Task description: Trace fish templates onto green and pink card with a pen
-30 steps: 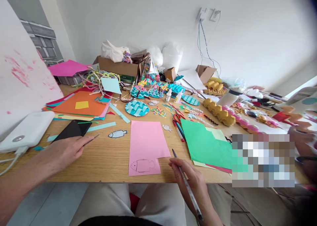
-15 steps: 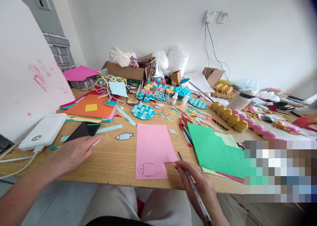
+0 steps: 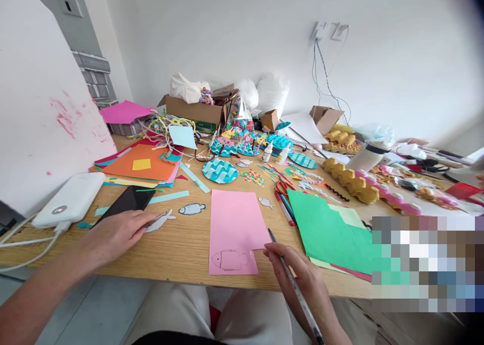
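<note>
My left hand (image 3: pixel 123 234) is at the left, its fingertips closed on the edge of a pale fish cutout (image 3: pixel 161 221), just in front of a black phone (image 3: pixel 130 201). My right hand (image 3: pixel 298 272) grips a pen (image 3: pixel 291 274), tip up and to the left, beside the lower right edge of a pink sheet (image 3: pixel 236 219). A fish (image 3: pixel 229 260) is drawn in outline at the bottom of that sheet. Between the left hand and the sheet lies a light blue fish cutout (image 3: pixel 192 209). A small white fish cutout (image 3: pixel 266 203) lies right of the sheet.
Green paper (image 3: pixel 333 234) and red-handled scissors (image 3: pixel 283 186) lie to the right. A white power bank (image 3: pixel 68 201) and stacked coloured paper (image 3: pixel 117 166) are at the left. Glue bottles (image 3: pixel 266 152), woven blue ovals (image 3: pixel 220 171) and egg-carton strips (image 3: pixel 351 181) stand or lie farther back.
The pale fish cutout at my left fingertips has turned, so more of its flat side shows. The camera view has shifted slightly. My right hand still grips the pen.
</note>
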`<state>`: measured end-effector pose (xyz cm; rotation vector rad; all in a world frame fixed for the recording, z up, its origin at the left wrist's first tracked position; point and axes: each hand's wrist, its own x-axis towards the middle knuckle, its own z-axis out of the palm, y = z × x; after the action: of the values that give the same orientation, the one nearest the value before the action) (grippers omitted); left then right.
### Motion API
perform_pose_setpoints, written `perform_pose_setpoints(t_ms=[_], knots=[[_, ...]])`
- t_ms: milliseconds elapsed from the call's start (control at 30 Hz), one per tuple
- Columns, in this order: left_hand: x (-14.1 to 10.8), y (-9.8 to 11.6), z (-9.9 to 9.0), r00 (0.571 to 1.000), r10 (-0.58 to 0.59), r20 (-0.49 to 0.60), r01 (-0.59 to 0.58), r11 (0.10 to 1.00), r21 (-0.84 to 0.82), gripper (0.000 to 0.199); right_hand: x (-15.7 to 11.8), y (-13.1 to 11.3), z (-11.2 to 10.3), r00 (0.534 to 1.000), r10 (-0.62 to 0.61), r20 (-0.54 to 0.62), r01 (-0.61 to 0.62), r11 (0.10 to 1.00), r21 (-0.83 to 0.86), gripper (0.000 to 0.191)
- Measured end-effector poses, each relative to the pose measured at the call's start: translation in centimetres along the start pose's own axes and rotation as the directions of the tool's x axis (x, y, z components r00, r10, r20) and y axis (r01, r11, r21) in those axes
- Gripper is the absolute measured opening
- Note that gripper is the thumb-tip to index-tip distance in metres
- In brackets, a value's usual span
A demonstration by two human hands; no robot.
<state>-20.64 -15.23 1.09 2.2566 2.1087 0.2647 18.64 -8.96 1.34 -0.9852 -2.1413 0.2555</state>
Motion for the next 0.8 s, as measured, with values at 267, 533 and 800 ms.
perform_pose_setpoints(t_ms=[267,533,800], knots=[[0.3,0.7,-0.3,0.999,-0.009,-0.049,0.011,1.0,0.025,0.042,-0.2,0.0,0.5,0.999,0.04,-0.014,-0.039,0.998,0.048,0.018],[1.2,5.1,-1.7,0.907,0.185,-0.378,-0.218,0.975,-0.043,0.031,0.4,-1.9,1.5,0.974,0.221,0.056,-0.225,0.891,0.395,0.017],[4.7,13.7,-0.1,0.749,0.549,-0.372,-0.563,0.823,0.082,0.031,3.0,-2.7,3.7,0.916,0.373,0.146,-0.363,0.618,0.697,0.027]])
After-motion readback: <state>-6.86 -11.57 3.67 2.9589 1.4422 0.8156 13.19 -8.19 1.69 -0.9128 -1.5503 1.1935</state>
